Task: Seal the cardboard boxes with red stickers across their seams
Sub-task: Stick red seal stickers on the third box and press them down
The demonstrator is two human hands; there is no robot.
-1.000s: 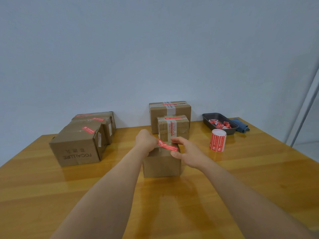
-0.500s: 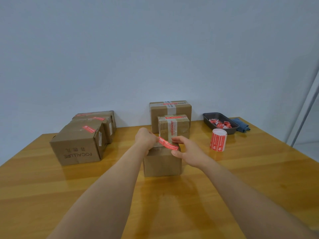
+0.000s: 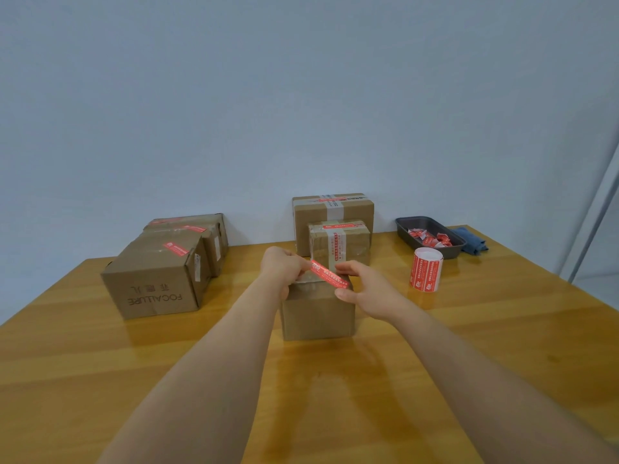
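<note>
Sticker held over near box (image 3: 317, 314), both hands pinching.
L hand (image 3: 280, 267) pinches sticker (image 3: 330, 279) at its far-left end, R hand (image 3: 363, 289) the near-right end; strip slants just above box top, centre of table (image 3: 502, 329). Count: 6 boxes total, 3 in left row (image 3: 154, 283), 2 behind (image 3: 338, 242), 1 in work. 1 sticker roll (image 3: 426, 269), upright, R of box. 1 dark tray (image 3: 432, 234) w/ red scraps, 1 blue cloth (image 3: 470, 242) beside it. Glossy wood top; plain pale wall.

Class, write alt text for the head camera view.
Both hands, left hand and right hand, stretch a red sticker above a small cardboard box on a wooden table. More stickered boxes and a sticker roll stand behind.
</note>
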